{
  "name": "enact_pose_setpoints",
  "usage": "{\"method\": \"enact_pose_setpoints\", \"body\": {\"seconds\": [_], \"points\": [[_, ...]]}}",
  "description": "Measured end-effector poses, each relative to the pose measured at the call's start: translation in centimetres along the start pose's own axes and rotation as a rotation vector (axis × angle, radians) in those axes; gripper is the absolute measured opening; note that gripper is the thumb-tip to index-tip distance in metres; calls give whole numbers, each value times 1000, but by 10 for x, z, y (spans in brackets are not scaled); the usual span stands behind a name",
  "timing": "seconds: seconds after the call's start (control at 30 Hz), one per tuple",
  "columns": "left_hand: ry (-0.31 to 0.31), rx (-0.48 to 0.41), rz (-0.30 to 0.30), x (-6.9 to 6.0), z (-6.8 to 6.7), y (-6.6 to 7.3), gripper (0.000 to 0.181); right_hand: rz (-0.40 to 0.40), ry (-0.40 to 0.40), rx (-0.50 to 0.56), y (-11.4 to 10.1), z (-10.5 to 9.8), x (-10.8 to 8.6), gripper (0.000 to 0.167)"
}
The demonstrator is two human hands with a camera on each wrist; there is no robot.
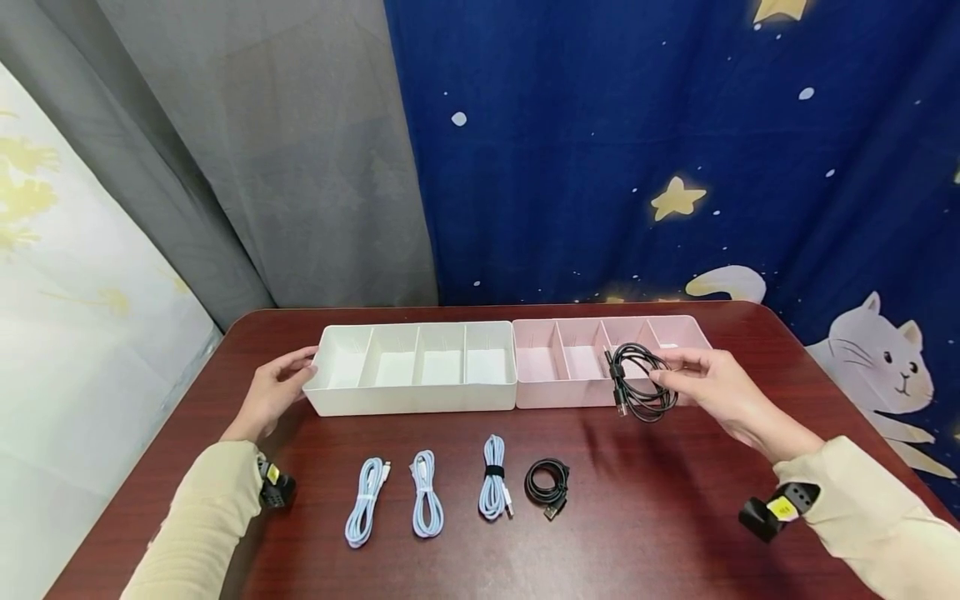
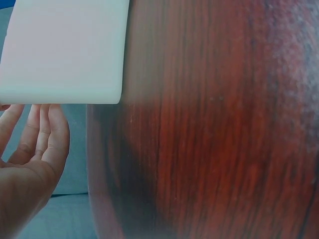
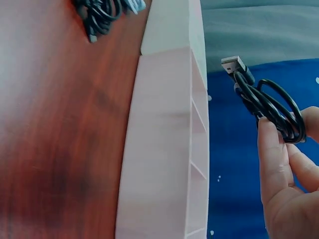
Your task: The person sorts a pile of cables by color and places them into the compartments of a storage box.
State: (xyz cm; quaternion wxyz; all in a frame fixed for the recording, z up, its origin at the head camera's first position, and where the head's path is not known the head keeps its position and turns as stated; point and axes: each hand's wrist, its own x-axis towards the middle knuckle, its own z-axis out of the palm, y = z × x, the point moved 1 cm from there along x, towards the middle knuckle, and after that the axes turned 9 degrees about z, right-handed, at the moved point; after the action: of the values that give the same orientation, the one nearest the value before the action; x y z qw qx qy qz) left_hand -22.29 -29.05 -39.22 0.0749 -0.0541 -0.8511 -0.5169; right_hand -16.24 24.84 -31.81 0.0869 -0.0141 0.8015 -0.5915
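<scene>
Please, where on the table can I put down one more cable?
The widest bare patch of table lies between the black coil, pink box and right sleeve. A narrower gap separates the second blue cable from the third. Crowded: between the third and the coil, and at the back, under pink and white box.

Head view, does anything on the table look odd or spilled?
Nothing stands out: the white box and pink box stand upright, end to end, and the pale cables and black coil lie bundled before them.

Left arm (image 1: 197, 521) and right arm (image 1: 873, 500) reach forward, well apart; left hand (image 1: 274, 390) low, fingers lightly bent; right hand (image 1: 711, 387) raised, thumb and fingers pinching
</scene>
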Motion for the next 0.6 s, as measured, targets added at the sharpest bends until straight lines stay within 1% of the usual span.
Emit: {"method": "enact_pose_setpoints", "body": {"seconds": [0.1, 0.23, 0.33, 0.47, 0.6], "points": [[1, 2, -1, 0, 1, 0, 48, -1, 27, -20, -3, -4, 6, 36], [7, 16, -3, 0, 1, 0, 48, 2, 57, -87, -6, -7, 14, 45], [11, 32, 0, 0, 1, 0, 48, 9, 46, -106, -6, -8, 21, 48], [14, 43, 7, -1, 1, -1, 47, 31, 32, -121, -3, -9, 28, 47], [18, 46, 13, 0, 2, -2, 47, 50, 44, -131, -1, -10, 34, 48]]}}
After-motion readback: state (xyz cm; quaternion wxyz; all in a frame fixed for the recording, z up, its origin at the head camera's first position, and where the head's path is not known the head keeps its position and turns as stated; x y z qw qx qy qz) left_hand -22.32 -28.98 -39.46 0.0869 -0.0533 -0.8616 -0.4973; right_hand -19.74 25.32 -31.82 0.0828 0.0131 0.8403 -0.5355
